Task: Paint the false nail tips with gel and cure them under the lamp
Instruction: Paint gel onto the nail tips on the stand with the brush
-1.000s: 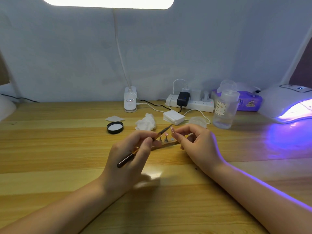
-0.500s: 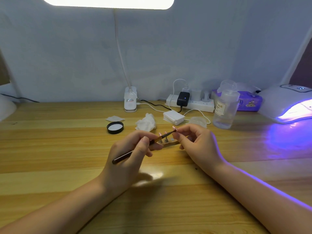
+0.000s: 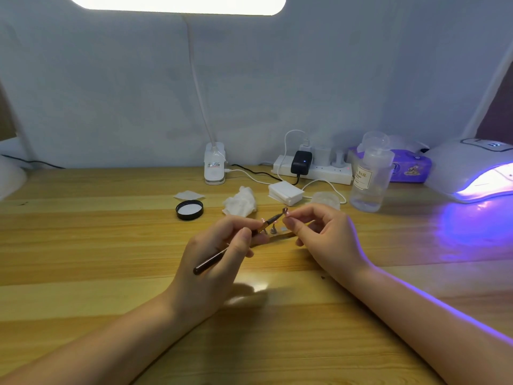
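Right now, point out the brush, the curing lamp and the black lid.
brush [image 3: 215, 257]: head view, on its dark handle.
curing lamp [image 3: 460, 162]: head view, on its white shell.
black lid [image 3: 189, 209]: head view, on its white inside.

Lid [image 3: 189, 209] left of tissue [image 3: 240, 202]; bottle [image 3: 370, 179] between power strip [image 3: 313, 170] and lamp [image 3: 472, 168].

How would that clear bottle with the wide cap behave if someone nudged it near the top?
The clear bottle stands tall and upright on the table, so a push up high could probably tip it. It looks nearly empty, so likely light. Its smooth round plastic sides suggest it would roll once down.
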